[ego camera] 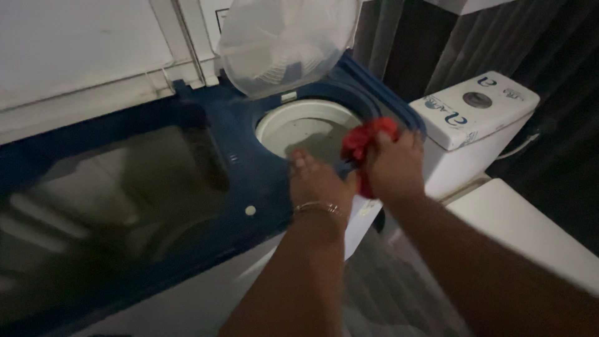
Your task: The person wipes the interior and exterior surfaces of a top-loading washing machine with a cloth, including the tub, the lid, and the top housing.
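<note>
**Two hands, one red cloth at the spin tub**

While we lean over the twin-tub washing machine [237, 150], we count two hands at work and one red cloth [365, 140] between them. Our right hand [394, 167] is closed around the cloth, bunching it at the right rim of the round spin tub [299, 128]; the cloth sticks out above the knuckles and a strip of it shows below the palm. Our left hand [318, 182] lies just beside it, flat on the blue top at the near edge of the tub, fingers spread narrowly; whether it pinches any of the cloth we cannot tell. One thin bracelet [319, 207] circles the left wrist.

We see two openings in the machine: the spin tub on the right, and one larger wash tub under a dark see-through lid [106, 187] on the left. One clear round lid [281, 37] stands raised at the far side of the spin tub. To the right stands one white toilet cistern [474, 106].
</note>
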